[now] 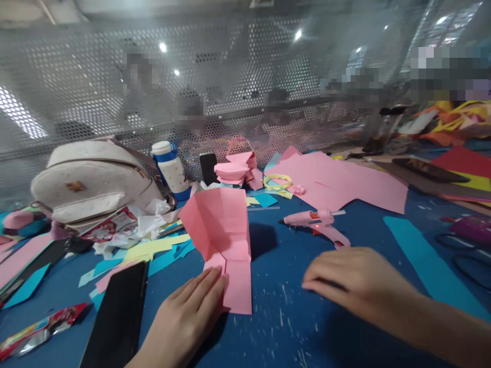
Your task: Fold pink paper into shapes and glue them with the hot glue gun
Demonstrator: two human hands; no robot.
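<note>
A folded pink paper piece (224,240) stands partly upright on the blue table (284,322). My left hand (184,319) lies flat with fingers stretched out, its fingertips pressing the lower left flap of the paper. My right hand (353,283) hovers low over the table to the right of the paper, palm down, fingers loosely extended and holding nothing. A pink glue gun (318,224) lies just beyond my right hand.
A black phone (118,317) lies left of my left hand. A white backpack (90,181), bottle (171,168), paper scraps (153,250) and pink paper crafts (238,166) crowd the back. A large pink sheet (337,179), teal strip (425,263) and scissors (466,255) lie right.
</note>
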